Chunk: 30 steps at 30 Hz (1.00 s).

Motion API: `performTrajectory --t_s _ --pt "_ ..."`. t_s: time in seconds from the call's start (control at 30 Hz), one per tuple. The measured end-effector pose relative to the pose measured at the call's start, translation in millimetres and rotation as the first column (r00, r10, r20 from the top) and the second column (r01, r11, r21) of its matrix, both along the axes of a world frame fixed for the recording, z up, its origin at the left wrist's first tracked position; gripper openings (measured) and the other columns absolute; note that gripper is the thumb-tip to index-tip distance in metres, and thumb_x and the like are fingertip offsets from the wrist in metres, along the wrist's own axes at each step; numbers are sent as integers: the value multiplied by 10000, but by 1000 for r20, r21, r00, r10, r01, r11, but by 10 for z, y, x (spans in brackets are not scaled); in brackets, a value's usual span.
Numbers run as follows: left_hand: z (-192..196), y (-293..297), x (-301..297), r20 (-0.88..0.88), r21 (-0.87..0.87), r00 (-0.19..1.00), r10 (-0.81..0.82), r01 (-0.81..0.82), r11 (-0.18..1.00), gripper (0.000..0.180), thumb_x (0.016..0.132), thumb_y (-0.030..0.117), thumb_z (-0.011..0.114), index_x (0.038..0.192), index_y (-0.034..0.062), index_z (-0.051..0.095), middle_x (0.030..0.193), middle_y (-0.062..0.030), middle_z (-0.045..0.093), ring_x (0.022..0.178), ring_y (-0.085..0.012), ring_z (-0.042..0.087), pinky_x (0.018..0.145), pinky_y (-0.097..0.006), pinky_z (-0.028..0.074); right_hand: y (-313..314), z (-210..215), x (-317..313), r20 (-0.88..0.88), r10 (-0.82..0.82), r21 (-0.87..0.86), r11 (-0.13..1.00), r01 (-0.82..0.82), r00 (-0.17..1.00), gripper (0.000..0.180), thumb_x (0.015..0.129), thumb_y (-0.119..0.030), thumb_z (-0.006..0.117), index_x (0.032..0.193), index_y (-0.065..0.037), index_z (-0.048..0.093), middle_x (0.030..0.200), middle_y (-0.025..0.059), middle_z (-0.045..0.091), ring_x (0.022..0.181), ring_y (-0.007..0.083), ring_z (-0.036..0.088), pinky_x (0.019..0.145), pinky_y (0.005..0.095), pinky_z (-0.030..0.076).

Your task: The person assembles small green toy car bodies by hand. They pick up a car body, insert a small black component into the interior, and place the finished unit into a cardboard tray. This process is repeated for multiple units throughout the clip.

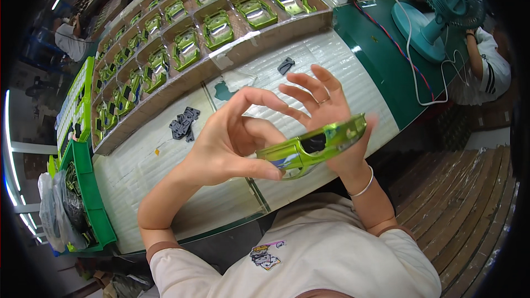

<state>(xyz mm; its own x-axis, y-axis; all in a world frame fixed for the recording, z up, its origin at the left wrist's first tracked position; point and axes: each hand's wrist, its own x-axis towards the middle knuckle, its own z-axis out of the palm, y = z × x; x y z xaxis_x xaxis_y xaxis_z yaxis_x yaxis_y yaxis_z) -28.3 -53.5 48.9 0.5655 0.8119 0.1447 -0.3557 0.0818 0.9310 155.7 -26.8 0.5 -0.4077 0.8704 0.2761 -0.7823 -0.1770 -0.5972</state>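
A glossy green plastic shell [309,152], like a toy car body, is held tilted above the table. My left hand [221,143] grips its left end, with the thumb below and the curled fingers above. A dark piece shows in the shell's opening. Behind the shell's right end is my right hand [337,107], its fingers spread upward; whether its palm touches the shell cannot be made out. Beyond my left hand lies a small pile of dark grey plastic parts [185,124]. One more dark grey part [286,65] sits farther off.
A large divided cardboard tray [243,44] full of similar green shells spans the table's far side. At left stand a green crate [91,201] and plastic bags [52,204]. A teal fan [433,36] with trailing cables is at far right, near another person [488,63].
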Motion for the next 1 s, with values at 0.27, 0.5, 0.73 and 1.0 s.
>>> performTrajectory --t_s 0.27,0.5,0.73,1.0 --pt "-75 4 90 192 -380 976 107 -26 925 573 676 -64 698 1120 49 352 987 -70 456 816 -189 621 656 -264 511 76 -58 -94 234 -427 690 706 161 873 273 730 -162 689 970 -78 592 1012 100 584 1012 211 528 922 373 401" --pt "-98 -6 78 -267 351 950 160 -59 934 555 645 99 766 1089 12 444 1083 -109 519 991 -218 549 810 -325 461 50 -142 -1 167 -544 650 688 323 823 173 643 -146 749 758 -102 628 826 22 624 895 206 550 829 347 437" --pt "87 -186 205 -421 754 737 529 -40 656 561 559 102 780 1048 3 524 1017 -136 578 889 -257 598 730 -311 495 26 -122 -90 76 -571 579 693 430 817 197 676 -132 738 744 -107 555 739 4 574 793 181 534 741 305 450" --pt "93 -207 227 -413 788 728 547 -16 615 536 529 95 803 1003 -13 576 965 -150 616 835 -232 632 705 -288 507 14 -112 56 189 -443 578 771 265 876 269 593 -59 786 722 -130 561 698 -14 551 694 124 486 655 269 415"
